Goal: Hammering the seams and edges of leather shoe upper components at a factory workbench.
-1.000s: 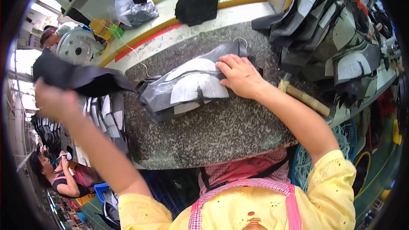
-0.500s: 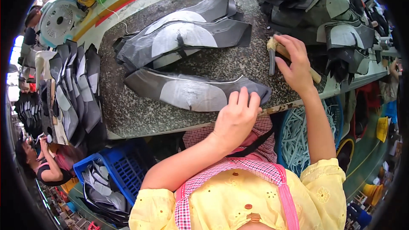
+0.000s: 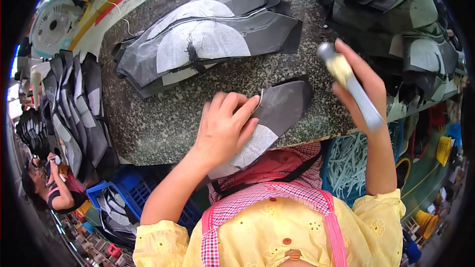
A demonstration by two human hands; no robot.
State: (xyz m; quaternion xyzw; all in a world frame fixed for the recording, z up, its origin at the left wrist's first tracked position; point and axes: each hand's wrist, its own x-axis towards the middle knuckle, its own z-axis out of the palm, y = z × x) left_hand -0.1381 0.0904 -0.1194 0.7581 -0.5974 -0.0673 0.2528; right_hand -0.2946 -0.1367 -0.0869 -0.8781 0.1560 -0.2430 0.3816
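My right hand (image 3: 363, 86) is closed round a hammer (image 3: 354, 86), raised over the right part of the speckled stone slab (image 3: 148, 143). The hammer has a rounded metal head and yellowish wrapping at its neck. My left hand (image 3: 220, 123) grips a dark shoe-upper piece (image 3: 287, 101) by its seam edge, fingertips pressed together at a white strip. The piece has a pale patch (image 3: 257, 146) and lies across the slab's front edge, its near end hanging over. Part of it is hidden under my left hand. Behind it lie several similar overlapping pieces (image 3: 208, 39).
Stacked dark pieces stand at the left (image 3: 81, 113) and the far right (image 3: 381, 0). Below the slab's edge are a blue crate (image 3: 136, 190) and a basket of pale strips (image 3: 346, 168). A fan (image 3: 52, 24) is at the back left; another person (image 3: 54, 183) sits at the left.
My right hand has picked up the hammer from the slab and lifted it. My left hand has moved left along the piece, which has turned so one end overhangs the front edge.
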